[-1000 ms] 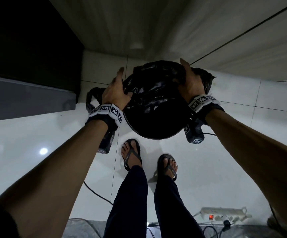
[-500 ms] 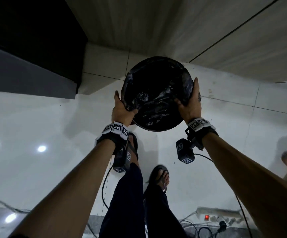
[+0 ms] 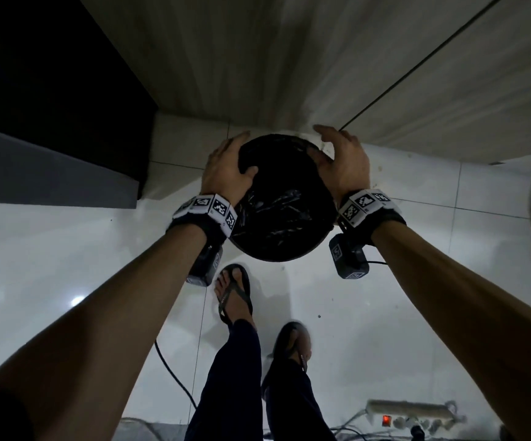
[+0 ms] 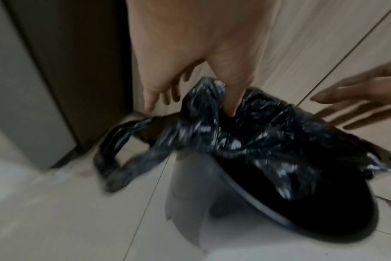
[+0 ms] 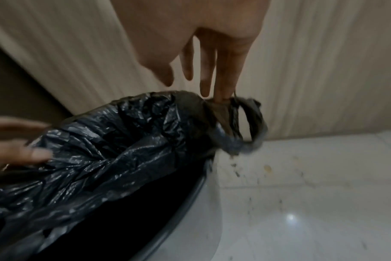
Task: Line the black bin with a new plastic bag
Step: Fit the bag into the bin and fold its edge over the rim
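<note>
The round black bin (image 3: 276, 257) stands on the white tiled floor close to the wall. A black plastic bag (image 3: 276, 205) lies crumpled inside it and over its rim. My left hand (image 3: 229, 167) straddles the far-left rim, with the thumb (image 4: 230, 106) pressed into the bag (image 4: 246, 137) and the fingers straight outside. One bag handle (image 4: 123, 150) hangs out over the left side. My right hand (image 3: 340, 160) is at the far-right rim, fingers straight, and one fingertip (image 5: 222, 95) touches the other bag handle (image 5: 246, 127). The bin's wall (image 5: 190, 229) shows below the bag (image 5: 101, 150).
A pale wood-grain wall (image 3: 289, 58) rises right behind the bin and a dark cabinet (image 3: 51, 106) stands at the left. My sandalled feet (image 3: 234, 291) are just in front of the bin. A power strip (image 3: 413, 415) and a cable (image 3: 175, 377) lie on the floor behind me.
Both hands have slid from the near sides of the rim round to its far side. The bag, bunched above the bin a second ago, now sits lower inside it.
</note>
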